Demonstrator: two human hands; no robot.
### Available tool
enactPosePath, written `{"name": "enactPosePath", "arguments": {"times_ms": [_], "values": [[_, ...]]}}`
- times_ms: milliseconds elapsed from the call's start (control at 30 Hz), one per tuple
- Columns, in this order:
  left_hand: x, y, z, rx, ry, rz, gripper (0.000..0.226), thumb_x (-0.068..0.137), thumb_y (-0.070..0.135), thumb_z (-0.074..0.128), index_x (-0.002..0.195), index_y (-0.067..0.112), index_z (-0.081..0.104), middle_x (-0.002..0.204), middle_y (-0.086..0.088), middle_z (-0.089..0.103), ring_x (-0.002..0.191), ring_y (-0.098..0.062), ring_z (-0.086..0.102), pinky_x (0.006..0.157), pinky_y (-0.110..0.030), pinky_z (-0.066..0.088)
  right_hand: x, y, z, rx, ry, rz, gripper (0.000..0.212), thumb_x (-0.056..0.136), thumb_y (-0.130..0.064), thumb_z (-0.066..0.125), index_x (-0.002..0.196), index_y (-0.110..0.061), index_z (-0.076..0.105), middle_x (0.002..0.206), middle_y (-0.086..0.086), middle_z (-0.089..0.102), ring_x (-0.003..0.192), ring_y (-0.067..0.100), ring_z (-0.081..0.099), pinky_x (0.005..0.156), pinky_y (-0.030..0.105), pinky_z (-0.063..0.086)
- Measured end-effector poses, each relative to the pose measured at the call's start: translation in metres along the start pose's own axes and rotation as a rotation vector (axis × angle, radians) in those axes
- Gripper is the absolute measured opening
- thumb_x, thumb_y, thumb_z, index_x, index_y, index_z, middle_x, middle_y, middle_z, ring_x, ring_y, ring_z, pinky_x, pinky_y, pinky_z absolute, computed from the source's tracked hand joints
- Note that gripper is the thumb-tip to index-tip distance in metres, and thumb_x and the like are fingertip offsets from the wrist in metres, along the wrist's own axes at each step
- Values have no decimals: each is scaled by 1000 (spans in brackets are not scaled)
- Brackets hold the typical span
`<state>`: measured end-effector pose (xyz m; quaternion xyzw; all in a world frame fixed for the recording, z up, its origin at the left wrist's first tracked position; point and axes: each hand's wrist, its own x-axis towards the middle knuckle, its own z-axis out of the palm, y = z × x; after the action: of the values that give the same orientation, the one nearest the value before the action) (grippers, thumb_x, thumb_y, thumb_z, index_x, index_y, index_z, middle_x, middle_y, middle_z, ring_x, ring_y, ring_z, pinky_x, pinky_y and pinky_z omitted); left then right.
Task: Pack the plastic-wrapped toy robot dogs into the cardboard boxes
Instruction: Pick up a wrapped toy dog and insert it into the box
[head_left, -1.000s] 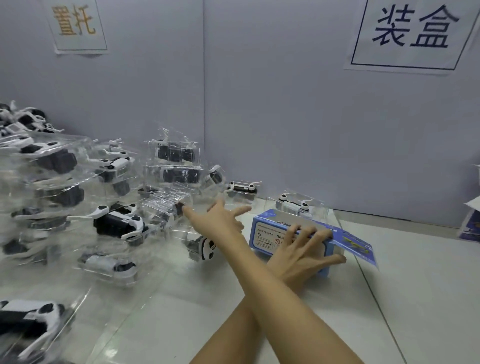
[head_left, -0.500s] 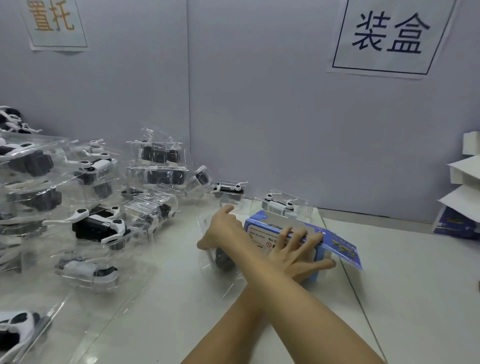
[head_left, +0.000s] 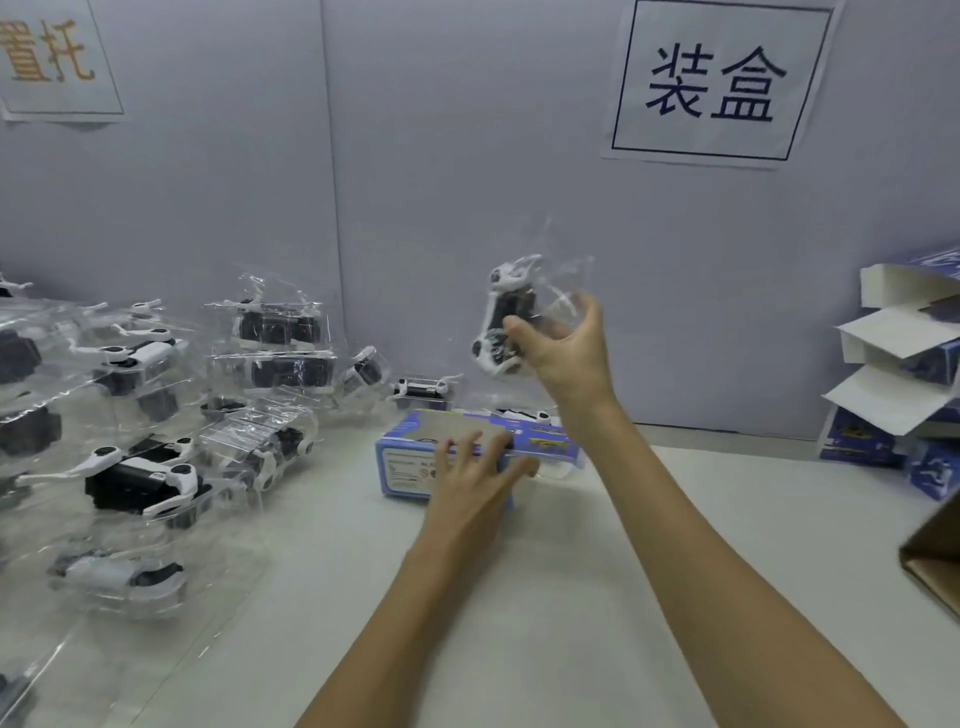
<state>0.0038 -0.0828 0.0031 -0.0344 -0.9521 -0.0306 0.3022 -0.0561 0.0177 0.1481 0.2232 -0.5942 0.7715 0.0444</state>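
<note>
Right hand: the right hand (head_left: 563, 348) is raised above the table, fingers and thumb curled round a wrapped toy dog (head_left: 506, 317) — it grips the toy through the film, well clear of the surface.
Left hand: the left hand (head_left: 475, 467) rests on the blue box (head_left: 410, 462), fingers spread and fairly straight across its top edge, pressing rather than gripping.
Toy's place: in the air, above and just behind the box; not yet inside.
Risk, slip: the film looks slick and loose, so I judge the toy could slide within the wrap or out of the grip.
Risk, snag: thin white legs stick out — they may catch on the box mouth, or the spare film may bunch there and block entry.
Risk, box: light card; if the pressing hand eases, it may skid on the smooth white table (head_left: 597, 597).
Materials: clear crinkly plastic with glare; hard glossy black-and-white toy body; printed blue cardboard, rectangular, flap open.
Nearby: a pile of wrapped dogs (head_left: 140, 467) at left; stacked boxes (head_left: 898, 395) with raised flaps at right.
</note>
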Motion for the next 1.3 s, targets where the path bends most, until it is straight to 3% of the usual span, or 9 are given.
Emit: {"name": "enactPosePath", "arguments": {"times_ms": [133,233,300,433,567,733,833,967,1300], "values": [[-8,-24,5,57,-50,-185,72,51,13,87,109,30,47,138,-8,61,131,-49,54,107,-71,37,-2,-2,-45,-52,119,-148,82,82,-9,85,147,-22,36,128,10,68,103,9,74,84,34,63],[-9,-31,9,22,52,-219,43,76,40,88,103,20,60,142,-9,59,137,-52,46,112,-77,26,-20,22,-71,-100,176,-157,75,79,-11,84,138,-25,41,115,-3,73,102,16,75,96,47,60],[-4,-31,8,-10,145,-231,27,85,29,84,96,13,65,136,-11,64,131,-53,52,107,-81,29,-32,44,-81,-147,154,-112,72,82,-6,84,137,-28,41,115,-6,73,102,14,75,99,49,58],[-2,-34,6,-144,308,-236,38,81,-7,72,115,9,71,137,-11,63,131,-53,51,108,-83,23,-52,82,-92,-276,121,-38,71,80,-8,87,133,-28,45,117,-11,71,100,2,73,101,42,57],[-1,-41,-3,-279,330,-261,62,83,-12,62,138,16,65,142,-4,60,135,-43,46,117,-75,10,-65,102,-92,-418,3,-31,70,74,-15,91,127,-33,50,117,-13,73,97,-4,72,91,27,58],[0,-44,-14,-454,383,-333,73,83,-11,60,147,24,57,132,6,61,125,-25,45,119,-68,16,-72,95,-92,-534,-155,-132,72,74,-17,87,128,-44,47,113,-34,69,99,-5,71,78,11,53],[-1,-46,-21,-480,341,-299,76,82,-12,60,148,25,56,136,6,62,125,-26,47,117,-68,22,-74,92,-86,-700,-319,-219,75,75,-19,79,136,-45,43,123,-21,68,106,4,69,84,27,59],[-8,-49,-28,-491,183,-176,79,81,-12,62,150,24,53,144,8,59,129,-25,46,117,-68,23,-70,95,-75,-1113,-366,-385,80,75,-17,72,147,-29,41,121,-5,66,100,13,51,102,40,44],[-13,-56,-29,-338,-49,1,93,81,-1,70,158,37,37,156,20,43,141,-20,39,125,-45,4,-63,98,-66,-1598,-326,-206,82,84,-2,63,154,-22,26,142,-5,53,130,22,53,102,47,43]]}}
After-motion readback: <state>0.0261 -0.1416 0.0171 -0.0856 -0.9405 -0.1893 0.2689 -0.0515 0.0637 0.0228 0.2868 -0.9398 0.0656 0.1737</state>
